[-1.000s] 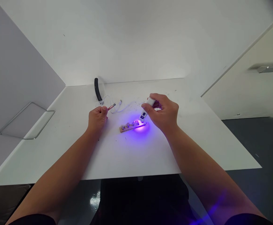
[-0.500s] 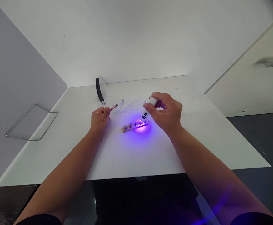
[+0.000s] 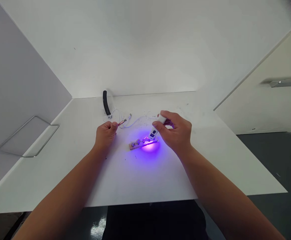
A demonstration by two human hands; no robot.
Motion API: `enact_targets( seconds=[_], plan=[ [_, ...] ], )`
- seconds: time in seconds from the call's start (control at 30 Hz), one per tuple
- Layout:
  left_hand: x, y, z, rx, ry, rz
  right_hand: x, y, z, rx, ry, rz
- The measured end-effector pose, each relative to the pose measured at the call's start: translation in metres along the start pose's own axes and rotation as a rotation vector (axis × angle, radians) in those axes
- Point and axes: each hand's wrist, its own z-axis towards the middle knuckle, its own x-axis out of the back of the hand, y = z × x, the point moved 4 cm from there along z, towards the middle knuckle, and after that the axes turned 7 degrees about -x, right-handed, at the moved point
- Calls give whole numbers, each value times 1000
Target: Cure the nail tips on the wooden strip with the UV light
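- Gripping with both hands: my right hand [image 3: 175, 130] curls closed around a white pen light [image 3: 154, 133], and my left hand [image 3: 106, 136] pinches a thin copper-coloured rod [image 3: 122, 122] between thumb and fingers.
- White table [image 3: 50, 180] bears everything; a grey partition [image 3: 18, 66] rises along its left side, with a bent wire frame [image 3: 15, 134] against it.
- Wooden strip [image 3: 135, 145], set with metal studs, lies ahead of me, its long axis running nearly crosswise, right end slightly farther away. My right hand is nearer; the pen's lit tip sits just over the strip's right half, though I cannot tell whether they touch. Violet glow pools there.
- White cable [image 3: 135, 122] curves beyond the strip, toward a black-banded clear object [image 3: 107, 103] I cannot identify.
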Motion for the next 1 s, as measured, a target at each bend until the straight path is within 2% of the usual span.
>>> enact_targets(
  seconds=[0.2, 0.4, 0.63, 1.0],
  plan=[
    [-1, 0, -1, 54, -16, -7, 3, 1, -1, -70, 60, -21],
    [-3, 1, -2, 80, -35, 0, 2, -5, -6, -51, 86, -21],
    [-1, 1, -1, 50, -32, 11, 3, -2, -5, -242, 12, 73],
    [2, 11, 0, 28, -7, 25, -3, -7, -6, -138, -14, 86]
  ],
)
